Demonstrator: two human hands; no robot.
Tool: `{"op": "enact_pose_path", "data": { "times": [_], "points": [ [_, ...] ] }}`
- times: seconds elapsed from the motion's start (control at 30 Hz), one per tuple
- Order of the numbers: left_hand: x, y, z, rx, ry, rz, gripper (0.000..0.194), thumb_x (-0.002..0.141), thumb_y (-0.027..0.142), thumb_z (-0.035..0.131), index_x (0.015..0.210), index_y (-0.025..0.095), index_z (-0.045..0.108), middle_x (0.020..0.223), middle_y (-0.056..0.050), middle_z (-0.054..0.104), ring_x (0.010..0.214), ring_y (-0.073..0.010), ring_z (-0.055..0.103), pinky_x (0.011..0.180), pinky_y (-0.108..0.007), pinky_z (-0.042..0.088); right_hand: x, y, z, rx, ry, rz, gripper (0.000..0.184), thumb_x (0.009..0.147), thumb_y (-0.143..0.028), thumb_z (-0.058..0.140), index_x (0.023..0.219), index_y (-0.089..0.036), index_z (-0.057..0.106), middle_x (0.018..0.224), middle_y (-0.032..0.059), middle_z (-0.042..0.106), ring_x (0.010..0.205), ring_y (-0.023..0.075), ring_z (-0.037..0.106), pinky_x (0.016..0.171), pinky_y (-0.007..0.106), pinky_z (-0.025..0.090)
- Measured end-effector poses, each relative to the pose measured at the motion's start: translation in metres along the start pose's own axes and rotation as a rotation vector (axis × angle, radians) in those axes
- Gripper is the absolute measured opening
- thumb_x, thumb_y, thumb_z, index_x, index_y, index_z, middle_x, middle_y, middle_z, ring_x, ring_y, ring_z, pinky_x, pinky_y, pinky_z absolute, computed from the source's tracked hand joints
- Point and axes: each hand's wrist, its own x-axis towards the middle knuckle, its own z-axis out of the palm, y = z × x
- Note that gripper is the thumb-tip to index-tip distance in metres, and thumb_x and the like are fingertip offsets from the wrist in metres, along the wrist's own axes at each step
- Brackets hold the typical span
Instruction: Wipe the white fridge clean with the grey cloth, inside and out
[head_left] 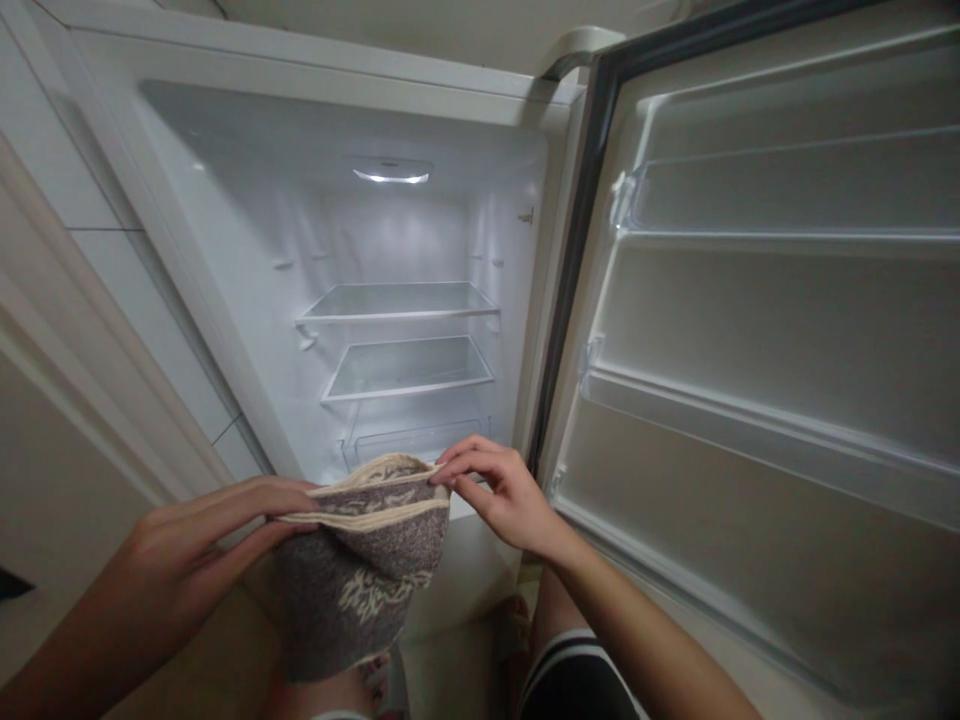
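A brown-grey cloth (375, 570) with cream edging and a pale leafy pattern hangs folded between my two hands, in front of an open fridge. My left hand (202, 540) pinches its edge at the left, thumb below and fingers above. At the right end of the same edge, my right hand (495, 485) grips the cloth between thumb and fingers. The cloth's lower part droops over my legs. Behind it are the fridge's glass shelves (409, 365), and the cloth's upper edge covers part of the lowest fridge area.
The fridge door (750, 330) stands swung out to the right, with clear door racks (750, 425) on its inner side. A lit lamp (391, 178) is at the top of the fridge interior. White tiles (97, 170) and a pale upright panel (90, 330) border the left.
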Motion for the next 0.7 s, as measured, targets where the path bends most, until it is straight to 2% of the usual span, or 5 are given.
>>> {"op": "enact_pose_path", "data": {
  "times": [0.17, 0.3, 0.37, 0.53, 0.7],
  "points": [
    [0.001, 0.0, 0.001, 0.021, 0.049, 0.006, 0.022, 0.107, 0.05, 0.068, 0.111, 0.036, 0.084, 0.108, 0.009, 0.086, 0.092, -0.01, 0.083, 0.095, -0.013, 0.06, -0.002, -0.001, -0.002, 0.009, -0.076, 0.063, 0.019, 0.103, -0.033, 0.077, 0.116, -0.022, 0.086, 0.117, 0.0075, 0.073, 0.11, 0.0191, 0.071, 0.101, 0.034, 0.054],
    [0.004, 0.005, 0.003, 0.024, 0.09, -0.026, 0.028, 0.105, 0.056, 0.069, 0.106, 0.034, 0.085, 0.104, 0.007, 0.087, 0.086, -0.0126, 0.084, 0.093, -0.016, 0.062, -0.005, -0.002, 0.002, -0.049, -0.158, 0.093, 0.051, 0.076, -0.052, 0.102, 0.117, -0.025, 0.086, 0.121, 0.0058, 0.07, 0.111, 0.0209, 0.07, 0.103, 0.034, 0.051],
    [0.005, 0.007, 0.003, 0.025, 0.084, -0.06, 0.028, 0.104, 0.057, 0.07, 0.106, 0.033, 0.085, 0.105, 0.007, 0.087, 0.087, -0.0129, 0.084, 0.093, -0.015, 0.062, -0.006, -0.002, 0.005, -0.081, -0.182, 0.079, 0.054, 0.072, -0.056, 0.104, 0.113, -0.025, 0.087, 0.118, 0.0052, 0.071, 0.108, 0.0205, 0.07, 0.1, 0.033, 0.051],
    [-0.001, 0.003, 0.004, 0.029, 0.056, -0.109, 0.028, 0.103, 0.057, 0.071, 0.108, 0.033, 0.084, 0.107, 0.007, 0.086, 0.092, -0.0129, 0.084, 0.095, -0.015, 0.061, -0.003, -0.002, 0.008, -0.124, -0.189, 0.031, 0.031, 0.096, -0.053, 0.087, 0.095, -0.022, 0.086, 0.108, 0.006, 0.073, 0.101, 0.0184, 0.072, 0.095, 0.031, 0.053],
    [-0.007, -0.002, 0.005, -0.008, 0.089, -0.231, 0.038, 0.096, 0.065, 0.077, 0.108, 0.028, 0.077, 0.095, 0.006, 0.084, 0.08, -0.0139, 0.081, 0.073, -0.014, 0.062, 0.004, -0.008, -0.008, -0.135, -0.177, 0.017, 0.027, 0.102, -0.043, 0.081, 0.089, -0.019, 0.08, 0.106, 0.0065, 0.079, 0.101, 0.0186, 0.076, 0.094, 0.029, 0.054]
  ]
}}
